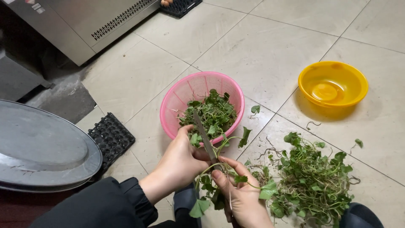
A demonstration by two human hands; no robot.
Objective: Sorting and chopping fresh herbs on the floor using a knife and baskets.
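My left hand [179, 158], in a black sleeve, is closed around the handle of a knife [203, 134]. Its blade points up and away over the near rim of a pink plastic colander [177, 99], which holds trimmed green leafy sprigs [213, 112]. My right hand [241, 194] sits just below and to the right, pinching a leafy green sprig [211, 192] whose stem runs up against the blade. The two hands almost touch. A loose pile of untrimmed greens with stringy roots [310, 181] lies on the tiled floor right of my right hand.
A yellow plastic bowl [333, 84] stands on the floor at the right. A round metal lid or tray [38, 147] lies at the left beside a black plastic egg tray [110, 137]. A stainless steel appliance [80, 21] fills the upper left. Stray leaves dot the tiles.
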